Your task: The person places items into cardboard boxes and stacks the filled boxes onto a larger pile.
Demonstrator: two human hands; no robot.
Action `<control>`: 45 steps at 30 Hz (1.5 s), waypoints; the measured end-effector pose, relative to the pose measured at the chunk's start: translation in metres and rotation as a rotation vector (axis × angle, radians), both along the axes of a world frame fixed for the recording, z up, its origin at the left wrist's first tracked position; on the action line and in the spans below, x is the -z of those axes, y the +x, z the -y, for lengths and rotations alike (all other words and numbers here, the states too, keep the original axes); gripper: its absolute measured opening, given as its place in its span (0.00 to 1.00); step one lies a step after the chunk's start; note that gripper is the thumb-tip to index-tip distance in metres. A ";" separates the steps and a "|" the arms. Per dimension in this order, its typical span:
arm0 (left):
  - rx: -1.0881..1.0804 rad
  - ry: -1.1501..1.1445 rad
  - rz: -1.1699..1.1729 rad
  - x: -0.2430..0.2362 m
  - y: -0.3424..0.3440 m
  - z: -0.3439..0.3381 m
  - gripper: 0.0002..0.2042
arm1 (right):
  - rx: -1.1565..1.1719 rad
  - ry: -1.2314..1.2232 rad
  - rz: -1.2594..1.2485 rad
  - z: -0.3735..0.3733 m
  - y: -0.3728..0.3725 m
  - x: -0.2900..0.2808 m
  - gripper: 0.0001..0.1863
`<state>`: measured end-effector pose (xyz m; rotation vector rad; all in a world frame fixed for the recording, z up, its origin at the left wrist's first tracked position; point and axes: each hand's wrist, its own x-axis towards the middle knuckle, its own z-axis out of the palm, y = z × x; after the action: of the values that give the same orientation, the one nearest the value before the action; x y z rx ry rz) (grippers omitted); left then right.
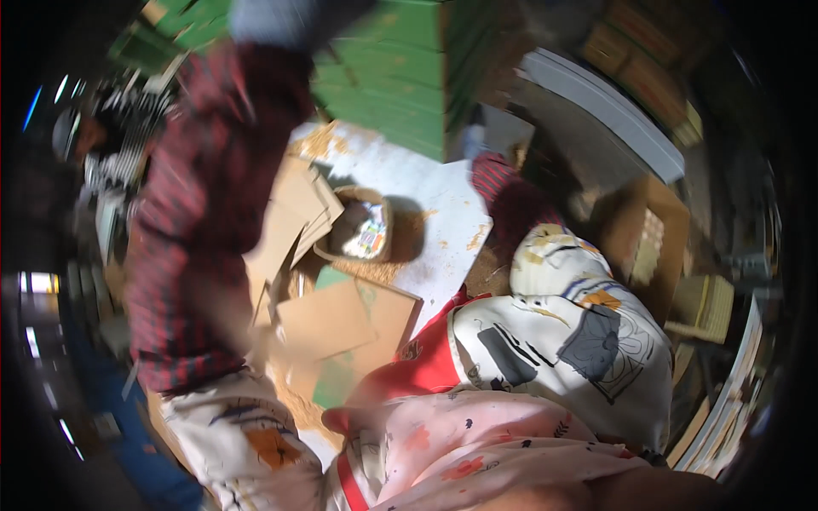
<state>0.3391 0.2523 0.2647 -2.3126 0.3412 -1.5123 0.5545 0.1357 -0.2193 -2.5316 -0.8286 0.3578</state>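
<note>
My left arm, in a dark red plaid sleeve, reaches up to the top edge. There my left hand [294,19], in a grey-blue glove, lies over a large green slatted block [383,77]. Motion blur and the picture's edge hide its fingers, so whether it touches the block is unclear. My right hand [475,139], also gloved in grey-blue, is beside the block's right side. Its fingers are blurred and partly hidden. Between my arms stands a round basket [388,234] with colourful white packets [371,230] inside. Brown cardboard pieces [328,324] lie nearer me.
A pale board [443,226] strewn with sawdust [324,140] lies beneath the basket. At right are a long grey rail [605,111], an open carton [665,247] and a cream block [703,307]. Someone's capped head [68,136] seems to show at far left.
</note>
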 end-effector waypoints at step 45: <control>-1.597 -2.069 -0.258 0.464 -0.632 0.337 0.57 | -0.211 0.726 -1.086 -0.137 -0.494 -0.065 0.17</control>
<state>-0.2927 -0.0847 -0.1998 -1.7891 -3.2312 -0.1759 0.0606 0.2727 -0.1539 -1.2695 -0.5897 1.1145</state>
